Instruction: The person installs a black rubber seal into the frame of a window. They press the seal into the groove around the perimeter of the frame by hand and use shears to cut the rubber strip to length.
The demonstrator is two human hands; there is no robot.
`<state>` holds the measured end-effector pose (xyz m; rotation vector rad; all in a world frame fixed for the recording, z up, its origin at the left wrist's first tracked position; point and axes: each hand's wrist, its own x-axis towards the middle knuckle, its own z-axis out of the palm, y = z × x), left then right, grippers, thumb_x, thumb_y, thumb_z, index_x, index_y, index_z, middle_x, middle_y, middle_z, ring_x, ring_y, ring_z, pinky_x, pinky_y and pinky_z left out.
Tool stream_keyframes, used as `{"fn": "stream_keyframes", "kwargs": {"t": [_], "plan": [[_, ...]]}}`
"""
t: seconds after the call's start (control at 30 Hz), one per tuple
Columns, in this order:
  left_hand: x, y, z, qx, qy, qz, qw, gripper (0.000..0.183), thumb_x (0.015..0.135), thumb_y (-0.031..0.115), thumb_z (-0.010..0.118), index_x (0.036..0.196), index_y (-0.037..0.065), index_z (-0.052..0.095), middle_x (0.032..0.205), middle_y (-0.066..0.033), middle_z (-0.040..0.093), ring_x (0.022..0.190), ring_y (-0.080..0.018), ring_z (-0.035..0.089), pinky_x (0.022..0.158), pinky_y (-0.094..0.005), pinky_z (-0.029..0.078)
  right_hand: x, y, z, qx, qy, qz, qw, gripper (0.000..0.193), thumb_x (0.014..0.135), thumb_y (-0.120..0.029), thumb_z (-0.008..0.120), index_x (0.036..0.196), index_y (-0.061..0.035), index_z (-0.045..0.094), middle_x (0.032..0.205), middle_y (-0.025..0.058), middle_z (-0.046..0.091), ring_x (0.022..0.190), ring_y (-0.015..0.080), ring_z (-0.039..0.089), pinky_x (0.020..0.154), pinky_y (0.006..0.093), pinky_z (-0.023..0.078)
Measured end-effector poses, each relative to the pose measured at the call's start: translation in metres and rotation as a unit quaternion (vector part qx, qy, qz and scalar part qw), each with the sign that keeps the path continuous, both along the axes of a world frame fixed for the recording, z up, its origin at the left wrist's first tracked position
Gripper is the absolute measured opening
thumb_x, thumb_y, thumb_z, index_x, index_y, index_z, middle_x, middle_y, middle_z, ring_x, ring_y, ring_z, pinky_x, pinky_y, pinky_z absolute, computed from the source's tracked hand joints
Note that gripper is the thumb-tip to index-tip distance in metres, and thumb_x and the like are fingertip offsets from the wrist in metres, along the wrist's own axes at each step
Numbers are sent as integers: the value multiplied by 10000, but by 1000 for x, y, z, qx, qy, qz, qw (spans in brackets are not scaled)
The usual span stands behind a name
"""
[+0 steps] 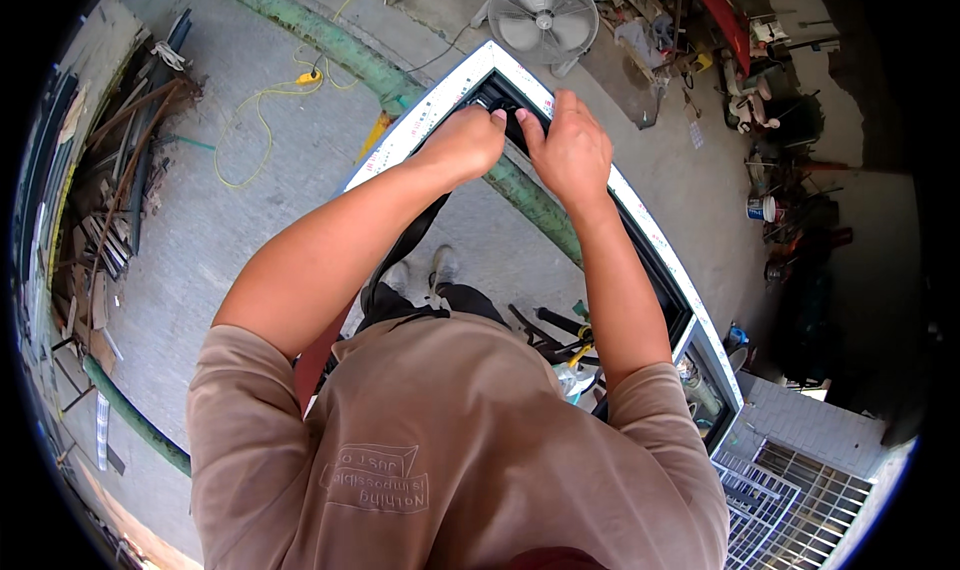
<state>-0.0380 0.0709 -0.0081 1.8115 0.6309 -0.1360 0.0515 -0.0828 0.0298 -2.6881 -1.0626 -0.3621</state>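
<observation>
window frame (640, 220): white, with a dark inner channel, held up in front of the person; its top corner points away from them, toward the fan.
frame's left rail (400, 140): runs down and to the left from that corner, and carries a printed protective film.
black strip (405, 250): a dark rubbery band hanging from the corner down behind the left forearm; where it ends is hidden by the arm and shirt.
left hand (465, 140): curled nearly closed, fingertips pressed into the dark channel just left of the corner; it seems to pinch the top of the black strip, though the grip itself is hidden.
corner (497, 80): just beyond both hands, between them and a little farther off; the two hands are about equally near it.
right hand (570, 150): fingers bent and close together, tips on the channel just right of the corner, almost touching the left hand; whether it holds anything i cannot tell.
frame's right rail (690, 315): the long axis, running from the corner down and right past the right forearm.
green pipe (330, 40): lies on the concrete floor (260, 220), passing behind the frame.
fan (545, 15): stands well beyond the corner.
</observation>
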Motion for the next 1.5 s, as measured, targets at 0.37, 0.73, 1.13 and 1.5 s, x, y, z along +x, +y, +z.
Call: {"fn": "stream_keyframes", "kwargs": {"t": [0.37,0.73,1.13,1.5], "plan": [[0,-9,7,5,-26,33,999,577,1214,408,482,1271,-118,713,1250,-353,752,1213,-500,721,1042,-552,525,-5,3,-9,-49,-85,-27,995,607,821,-502,969,1105,-73,648,1009,128,761,921,344,796,767,468,646],[9,-17,-5,-47,-58,101,992,554,1212,406,463,1287,-74,730,1357,-325,743,1310,-495,695,1112,-550,530,-6,-8,-3,-50,-15,-39,998,664,835,-407,966,1323,-53,686,1106,181,775,997,413,788,860,524,637],[11,-7,-8,-133,-15,85,987,523,1223,433,493,1286,-57,663,1085,-177,630,898,-309,573,781,-450,469,-15,-59,-5,-44,-57,-8,997,840,857,-279,960,1609,-109,626,1125,153,740,1032,357,752,926,464,602],[2,-2,10,-185,24,60,981,485,1219,457,528,1271,-13,636,967,-64,590,625,-140,443,553,-360,402,-18,-128,3,-73,-63,-18,995,855,849,-313,966,1610,-128,621,1109,134,720,1012,363,730,908,480,597]]}}
